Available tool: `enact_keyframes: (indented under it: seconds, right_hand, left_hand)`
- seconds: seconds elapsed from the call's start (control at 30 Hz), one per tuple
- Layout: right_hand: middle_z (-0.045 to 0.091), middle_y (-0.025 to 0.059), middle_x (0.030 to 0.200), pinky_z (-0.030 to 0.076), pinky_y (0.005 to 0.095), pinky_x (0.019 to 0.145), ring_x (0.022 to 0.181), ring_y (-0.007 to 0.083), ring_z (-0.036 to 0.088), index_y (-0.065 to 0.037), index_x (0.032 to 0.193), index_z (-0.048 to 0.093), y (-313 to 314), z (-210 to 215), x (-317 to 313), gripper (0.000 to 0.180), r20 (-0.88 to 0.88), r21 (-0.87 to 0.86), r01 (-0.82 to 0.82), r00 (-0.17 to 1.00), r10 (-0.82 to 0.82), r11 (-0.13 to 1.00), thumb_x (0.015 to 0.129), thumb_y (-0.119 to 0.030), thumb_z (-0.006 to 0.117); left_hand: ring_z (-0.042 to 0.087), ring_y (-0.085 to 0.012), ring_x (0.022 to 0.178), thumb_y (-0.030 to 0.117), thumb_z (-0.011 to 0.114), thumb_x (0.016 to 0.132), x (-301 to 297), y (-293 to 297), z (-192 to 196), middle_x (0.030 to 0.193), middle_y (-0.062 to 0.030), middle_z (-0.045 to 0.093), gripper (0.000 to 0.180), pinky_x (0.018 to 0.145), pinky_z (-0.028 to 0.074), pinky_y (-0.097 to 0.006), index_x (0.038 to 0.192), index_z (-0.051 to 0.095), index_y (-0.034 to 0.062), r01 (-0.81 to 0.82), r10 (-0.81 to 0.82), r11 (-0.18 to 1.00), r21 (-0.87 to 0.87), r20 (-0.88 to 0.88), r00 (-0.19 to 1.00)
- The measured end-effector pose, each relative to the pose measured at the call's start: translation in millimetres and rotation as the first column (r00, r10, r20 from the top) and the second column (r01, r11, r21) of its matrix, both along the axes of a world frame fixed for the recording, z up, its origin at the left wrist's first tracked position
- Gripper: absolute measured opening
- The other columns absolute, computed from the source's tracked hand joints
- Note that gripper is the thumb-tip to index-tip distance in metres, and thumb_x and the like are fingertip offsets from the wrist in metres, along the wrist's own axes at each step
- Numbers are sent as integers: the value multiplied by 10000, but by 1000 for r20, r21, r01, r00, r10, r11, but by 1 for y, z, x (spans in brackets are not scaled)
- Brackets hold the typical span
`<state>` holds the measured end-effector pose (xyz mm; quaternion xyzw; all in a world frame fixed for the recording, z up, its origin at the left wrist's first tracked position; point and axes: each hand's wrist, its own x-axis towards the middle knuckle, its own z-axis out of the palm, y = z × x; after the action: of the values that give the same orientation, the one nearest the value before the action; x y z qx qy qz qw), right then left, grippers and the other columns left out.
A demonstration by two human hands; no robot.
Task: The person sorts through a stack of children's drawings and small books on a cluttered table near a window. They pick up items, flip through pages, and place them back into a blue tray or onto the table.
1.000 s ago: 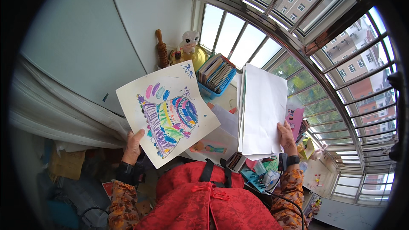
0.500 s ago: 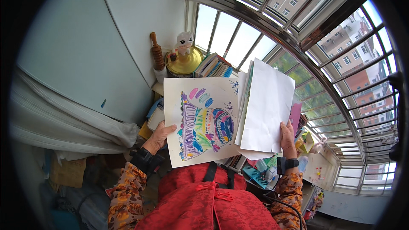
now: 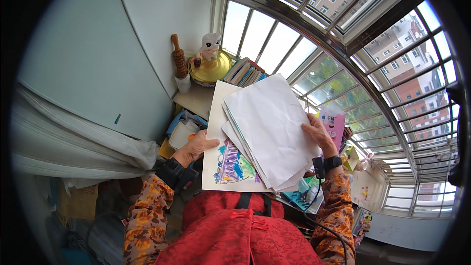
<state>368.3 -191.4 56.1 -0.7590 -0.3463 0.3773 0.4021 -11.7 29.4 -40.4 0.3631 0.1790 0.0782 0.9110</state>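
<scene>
White sheets (image 3: 272, 130) — now covering most of the drawing (image 3: 229, 164).

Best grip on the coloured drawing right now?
Probably the bare left margin of the coloured drawing, coming from the left with thumb on top, as the left hand does. The sheet is thin and flat, so a pinch suits it, and the white sheets in the right hand cover its right part.
</scene>
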Motion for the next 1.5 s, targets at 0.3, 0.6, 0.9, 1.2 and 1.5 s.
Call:
enact_keyframes:
  seconds: [0.3,0.6,0.9,1.2,1.5]
  right_hand:
    - [628,2,892,455,203,700,786,59,559,-48,1083,562,25,1,-11,179,-134,144,41,991,-21,989,906,-69,588]
    - [565,-45,806,393,204,606,689,34,479,-45,1005,590,45,7,-10,95,81,140,-34,996,23,990,918,-72,563]
    - [576,-69,828,393,184,659,727,15,483,-76,1013,594,13,8,51,97,20,242,161,985,-170,957,958,-120,527]
    - [597,-73,869,403,166,696,759,13,505,-87,999,615,-6,25,77,85,-78,341,169,985,-152,925,955,-105,546]
    - [579,117,748,449,320,665,711,183,564,-20,906,613,44,16,-3,106,451,-1,-214,872,191,977,855,-96,559]
  left_hand:
    - [647,-156,939,189,837,753,-1,-3,11,1093,-79,666,569,818,546,-299,1216,570,-7,-10,12,996,89,-20,1000]
    - [613,-159,1021,110,800,781,5,-13,30,1132,-78,653,504,858,526,-293,1219,581,-10,-12,7,985,170,25,1000]
    - [650,-161,921,60,740,809,-10,-12,17,1092,-90,655,479,811,554,-295,1243,553,-18,12,-4,986,166,-48,999]
    - [658,-181,967,46,725,805,-21,-13,16,1143,-107,632,543,844,564,-333,1296,498,-9,-40,41,999,36,-14,999]
    - [662,-152,938,139,702,870,-13,-19,11,1070,-77,665,408,827,561,-314,1224,561,-6,6,-7,999,42,16,1000]
